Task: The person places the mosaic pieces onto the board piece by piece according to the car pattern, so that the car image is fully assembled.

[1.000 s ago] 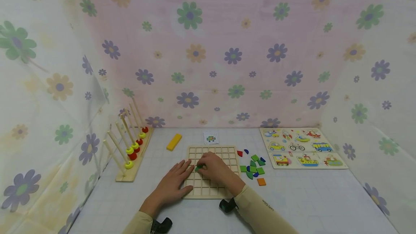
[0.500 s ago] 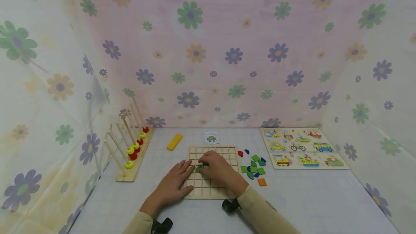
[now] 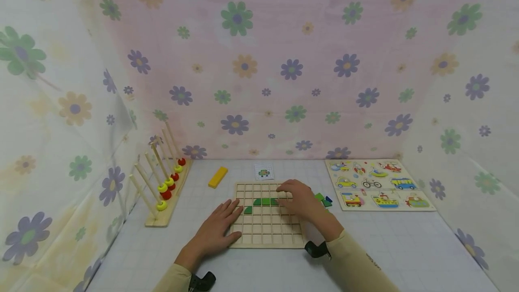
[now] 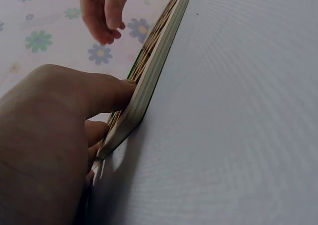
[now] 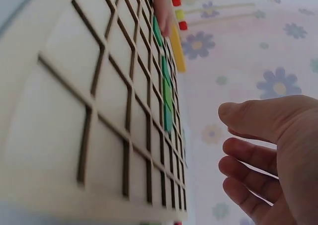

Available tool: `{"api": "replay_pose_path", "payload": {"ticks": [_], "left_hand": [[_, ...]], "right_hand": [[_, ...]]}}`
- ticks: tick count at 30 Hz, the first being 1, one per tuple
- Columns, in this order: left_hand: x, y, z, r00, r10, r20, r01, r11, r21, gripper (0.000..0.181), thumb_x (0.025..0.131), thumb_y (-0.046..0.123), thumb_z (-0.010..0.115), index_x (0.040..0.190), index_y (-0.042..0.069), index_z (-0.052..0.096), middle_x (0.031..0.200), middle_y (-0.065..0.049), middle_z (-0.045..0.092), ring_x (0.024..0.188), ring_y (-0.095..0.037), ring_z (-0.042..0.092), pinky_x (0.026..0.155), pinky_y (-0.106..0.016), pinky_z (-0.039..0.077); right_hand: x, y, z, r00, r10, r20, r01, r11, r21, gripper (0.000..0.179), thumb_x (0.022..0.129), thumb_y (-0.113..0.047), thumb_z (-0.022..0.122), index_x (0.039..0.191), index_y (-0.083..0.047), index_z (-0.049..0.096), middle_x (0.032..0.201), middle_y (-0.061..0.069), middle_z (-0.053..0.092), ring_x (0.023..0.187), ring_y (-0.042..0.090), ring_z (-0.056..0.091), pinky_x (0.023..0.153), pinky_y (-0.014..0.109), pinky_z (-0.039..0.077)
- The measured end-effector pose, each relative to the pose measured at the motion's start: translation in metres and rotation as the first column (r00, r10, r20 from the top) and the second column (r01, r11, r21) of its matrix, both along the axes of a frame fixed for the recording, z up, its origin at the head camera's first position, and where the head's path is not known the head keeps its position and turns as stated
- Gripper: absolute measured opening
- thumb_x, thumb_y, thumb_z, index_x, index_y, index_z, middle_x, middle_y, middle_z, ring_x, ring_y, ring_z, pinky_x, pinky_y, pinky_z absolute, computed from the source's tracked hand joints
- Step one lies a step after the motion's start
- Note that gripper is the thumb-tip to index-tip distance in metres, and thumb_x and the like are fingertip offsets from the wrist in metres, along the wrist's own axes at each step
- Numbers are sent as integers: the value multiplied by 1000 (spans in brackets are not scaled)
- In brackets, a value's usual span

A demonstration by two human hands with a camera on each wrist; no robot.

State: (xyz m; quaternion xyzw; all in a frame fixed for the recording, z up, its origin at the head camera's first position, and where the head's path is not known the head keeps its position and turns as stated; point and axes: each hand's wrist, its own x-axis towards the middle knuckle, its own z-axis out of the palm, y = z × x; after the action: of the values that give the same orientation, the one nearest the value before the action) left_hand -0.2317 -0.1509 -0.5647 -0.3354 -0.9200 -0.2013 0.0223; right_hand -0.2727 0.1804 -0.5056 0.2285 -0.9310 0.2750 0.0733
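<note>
A wooden grid board lies on the table in front of me. My left hand rests along its left side with fingers extended, and its thumb touches the board's edge in the left wrist view. Green pieces form a short row in the grid, the outer ones with curved sides. One more green curved piece sits in a cell below and left of that row. Over the board's right side hovers my right hand, its fingers loosely bent around nothing. It partly hides the loose green and blue pieces beyond.
A small picture card lies behind the board, with a yellow block to its left. A peg stand with red and yellow beads is farther left. At the back right lies a vehicle puzzle.
My right hand has let go of a green piece and moved right, off the middle of the grid, uncovering the green row. The left hand has stayed in place.
</note>
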Motion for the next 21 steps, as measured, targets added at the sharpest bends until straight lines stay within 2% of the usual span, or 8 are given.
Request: {"api": "replay_pose_path", "payload": {"ticks": [6, 11, 16, 21], "left_hand": [[0, 1, -1, 1000, -6, -16, 6, 1000, 8, 77, 106, 51, 60, 167, 8, 42, 176, -11, 31, 163, -37, 23, 131, -56, 21], [1, 0, -2, 1000, -4, -22, 4, 1000, 16, 76, 106, 49, 61, 167, 7, 43, 175, -12, 33, 162, -38, 25, 130, -56, 24], [2, -1, -1, 1000, -3, -10, 3, 1000, 14, 76, 105, 49, 61, 167, 7, 43, 176, -12, 31, 163, -38, 23, 130, -56, 21], [0, -1, 0, 1000, -7, -9, 7, 1000, 8, 76, 105, 50, 60, 167, 7, 43, 176, -12, 31, 163, -38, 22, 131, -56, 20]], "right_hand": [[-2, 42, 2, 998, -42, -37, 42, 999, -3, 28, 94, -14, 87, 121, -6, 81, 118, 8, 74, 104, 33, 69, 90, 52, 61], [-2, 73, 1, 996, -81, -30, 81, 997, -12, 27, 94, -12, 86, 120, -6, 81, 118, 8, 74, 104, 34, 70, 89, 53, 62], [-3, 95, 2, 990, -139, 16, 140, 990, -9, 25, 97, -11, 83, 121, -7, 80, 121, 7, 74, 105, 31, 69, 89, 54, 61], [-6, 104, 3, 979, -186, 87, 185, 983, 20, 23, 99, -13, 80, 121, -8, 81, 121, 9, 74, 104, 30, 67, 88, 53, 61]]}}
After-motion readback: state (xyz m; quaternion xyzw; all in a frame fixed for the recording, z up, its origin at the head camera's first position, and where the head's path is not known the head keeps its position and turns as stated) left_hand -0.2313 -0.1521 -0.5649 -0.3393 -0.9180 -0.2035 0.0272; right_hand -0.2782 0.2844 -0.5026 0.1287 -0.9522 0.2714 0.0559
